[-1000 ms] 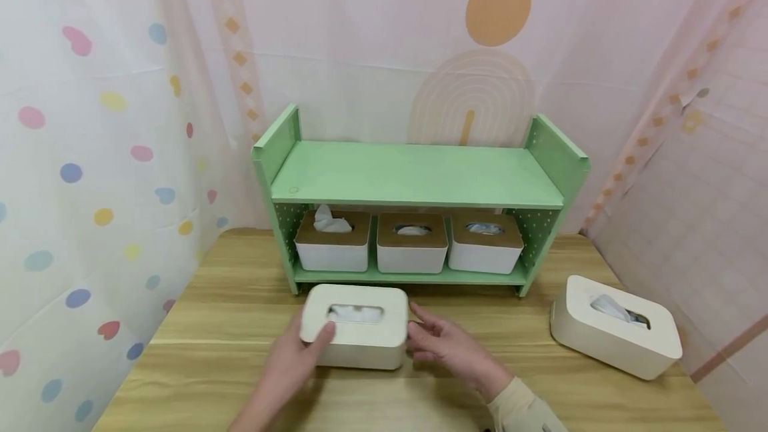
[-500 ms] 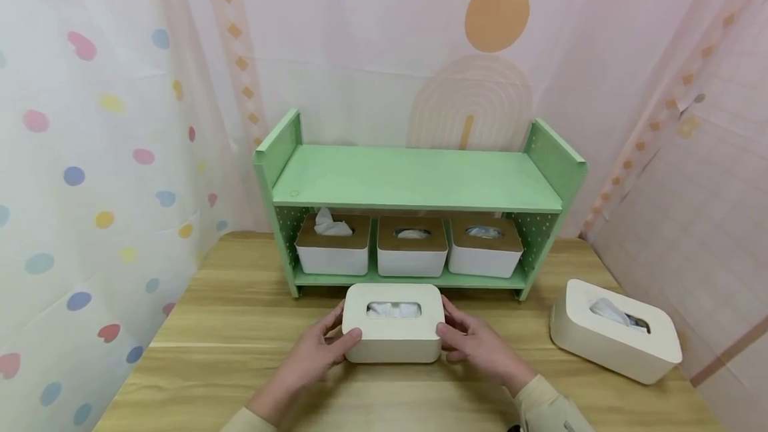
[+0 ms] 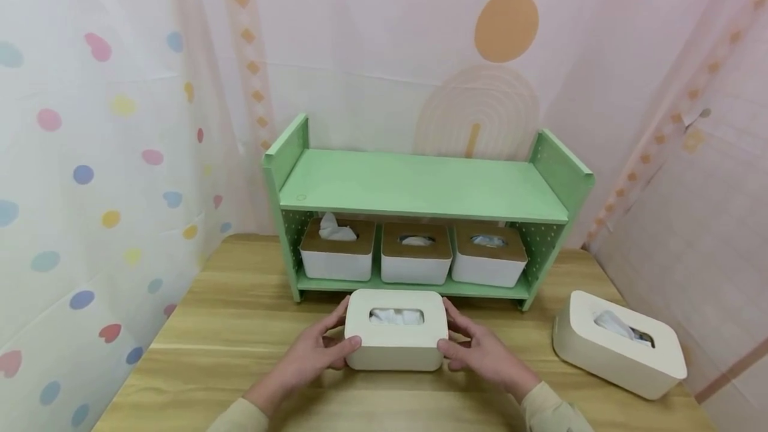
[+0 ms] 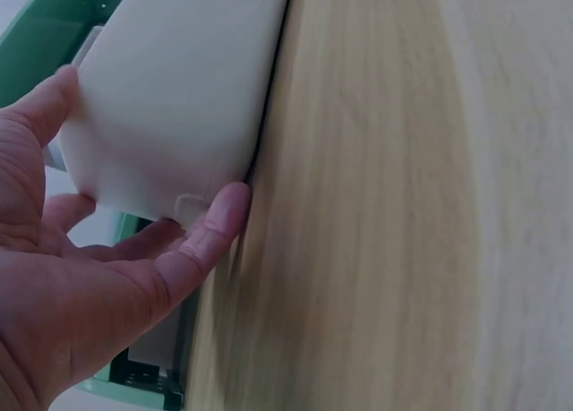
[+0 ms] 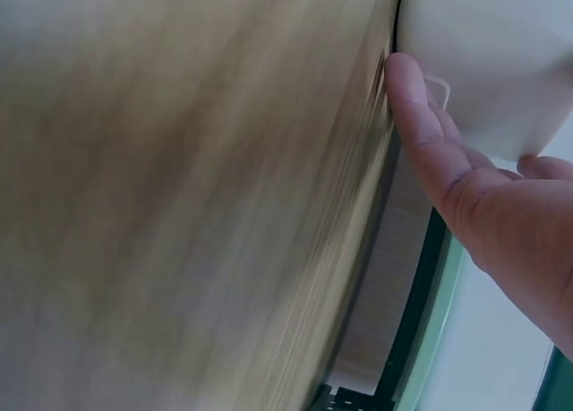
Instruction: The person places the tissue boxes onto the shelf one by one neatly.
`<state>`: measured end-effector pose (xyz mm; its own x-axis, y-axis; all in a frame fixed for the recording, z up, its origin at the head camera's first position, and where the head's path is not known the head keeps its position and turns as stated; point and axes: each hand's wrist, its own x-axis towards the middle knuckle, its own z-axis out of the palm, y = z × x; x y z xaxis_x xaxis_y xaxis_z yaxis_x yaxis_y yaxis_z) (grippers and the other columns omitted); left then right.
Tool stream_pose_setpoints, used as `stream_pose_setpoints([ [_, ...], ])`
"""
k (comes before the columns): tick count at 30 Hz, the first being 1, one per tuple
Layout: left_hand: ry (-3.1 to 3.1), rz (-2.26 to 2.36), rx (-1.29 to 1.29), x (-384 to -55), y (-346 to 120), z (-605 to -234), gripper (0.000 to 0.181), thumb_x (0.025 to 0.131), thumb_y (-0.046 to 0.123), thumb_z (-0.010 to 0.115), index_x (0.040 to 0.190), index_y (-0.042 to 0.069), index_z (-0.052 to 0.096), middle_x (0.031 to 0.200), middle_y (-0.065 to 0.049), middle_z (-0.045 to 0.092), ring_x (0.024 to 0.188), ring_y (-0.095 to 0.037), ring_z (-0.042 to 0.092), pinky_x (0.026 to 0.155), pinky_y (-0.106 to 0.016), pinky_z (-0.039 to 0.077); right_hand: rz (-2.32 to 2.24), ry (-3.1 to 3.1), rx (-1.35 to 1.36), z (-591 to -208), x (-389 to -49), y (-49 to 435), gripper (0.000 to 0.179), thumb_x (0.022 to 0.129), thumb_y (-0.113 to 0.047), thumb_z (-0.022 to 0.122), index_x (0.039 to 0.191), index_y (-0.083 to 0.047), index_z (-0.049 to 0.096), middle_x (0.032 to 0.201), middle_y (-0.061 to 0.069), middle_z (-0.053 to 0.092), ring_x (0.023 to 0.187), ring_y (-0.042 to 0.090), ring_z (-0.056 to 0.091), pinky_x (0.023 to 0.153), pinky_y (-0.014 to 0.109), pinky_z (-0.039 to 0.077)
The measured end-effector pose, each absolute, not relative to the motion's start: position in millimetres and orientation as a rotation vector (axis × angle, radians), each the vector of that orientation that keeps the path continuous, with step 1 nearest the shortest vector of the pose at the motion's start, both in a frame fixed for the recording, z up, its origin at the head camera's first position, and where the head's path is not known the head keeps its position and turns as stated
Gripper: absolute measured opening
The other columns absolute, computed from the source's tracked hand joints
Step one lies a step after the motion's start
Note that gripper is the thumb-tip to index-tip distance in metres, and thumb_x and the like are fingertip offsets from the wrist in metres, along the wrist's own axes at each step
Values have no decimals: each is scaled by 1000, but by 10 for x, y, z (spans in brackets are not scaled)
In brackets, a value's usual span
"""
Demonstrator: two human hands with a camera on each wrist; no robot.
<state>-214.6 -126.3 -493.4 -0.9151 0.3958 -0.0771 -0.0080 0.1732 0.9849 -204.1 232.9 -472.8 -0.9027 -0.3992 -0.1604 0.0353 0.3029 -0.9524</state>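
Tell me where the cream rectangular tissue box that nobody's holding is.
In the head view, the unheld box sits near the right edge of the light wood-grain table, to the right of the right hand and the green two-tier shelf.

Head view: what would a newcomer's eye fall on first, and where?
The green shelf stands out first, toward the back of the table, with three wood-topped boxes on its lower level. In front, the left hand and right hand hold a cream box at its two ends. A second cream box sits apart, to the right.

Shelf (image 3: 423, 184) apparently tight behind box (image 3: 396, 336)
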Motion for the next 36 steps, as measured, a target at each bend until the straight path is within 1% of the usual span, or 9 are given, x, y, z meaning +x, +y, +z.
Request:
stream_pose_setpoints([
  [3, 2124, 1780, 398, -2137, -1295, -4953, 89, 102, 31, 76, 172, 26, 23, 168, -34, 34, 119, -31, 72, 83, -40, 65, -1629, 2199, -333, -4753, -2025, 2343, 93, 102, -34, 76, 173, -28, 17, 168, 39, 28, 126, 37, 68, 89, 41, 65],
  [7, 2106, 1781, 396, -2130, -1324, -4967, 90, 101, 30, 77, 172, 25, 23, 166, -38, 34, 121, -32, 71, 83, -40, 65, -1665, 2168, -321, -4772, -2024, 2349, 94, 100, -31, 78, 173, -27, 19, 168, 39, 29, 125, 36, 69, 88, 43, 65],
  [12, 2110, 1765, 369, -2143, -1315, -4936, 90, 100, 33, 79, 172, 27, 25, 166, -37, 36, 128, -34, 69, 81, -43, 65, -1718, 2126, -304, -4784, -2056, 2371, 93, 100, -27, 78, 173, -20, 21, 166, 40, 30, 128, 37, 67, 87, 46, 65],
  [15, 2107, 1757, 358, -2145, -1297, -4928, 90, 99, 35, 79, 171, 28, 26, 167, -35, 36, 128, -34, 68, 80, -43, 65, -1728, 2117, -293, -4792, -2058, 2384, 93, 101, -26, 78, 173, -18, 20, 166, 41, 30, 130, 39, 66, 87, 47, 65],
  [22, 2113, 1761, 345, -2177, -1304, -4902, 90, 99, 37, 80, 171, 29, 26, 168, -33, 35, 123, -30, 70, 80, -42, 66, -1734, 2127, -277, -4748, -2072, 2359, 95, 100, -27, 80, 173, -18, 20, 165, 42, 30, 132, 41, 64, 86, 47, 65],
  [27, 2111, 1764, 367, -2184, -1313, -4923, 89, 100, 35, 79, 171, 27, 26, 167, -35, 36, 126, -33, 69, 80, -42, 66, -1730, 2119, -272, -4757, -2073, 2353, 97, 99, -27, 81, 173, -17, 20, 164, 43, 30, 127, 38, 67, 85, 46, 66],
  [30, 2104, 1765, 382, -2179, -1307, -4945, 88, 100, 35, 78, 171, 27, 25, 167, -35, 35, 126, -34, 69, 81, -42, 66, -1725, 2125, -267, -4772, -2066, 2357, 97, 99, -28, 81, 173, -17, 20, 165, 43, 30, 127, 37, 68, 85, 46, 66],
  [36, 2129, 1761, 415, -2140, -1310, -4947, 87, 103, 34, 75, 172, 23, 23, 166, -38, 34, 119, -32, 72, 81, -41, 66, -1734, 2118, -284, -4775, -2082, 2348, 95, 99, -28, 80, 173, -18, 20, 164, 44, 29, 126, 37, 68, 85, 47, 66],
])
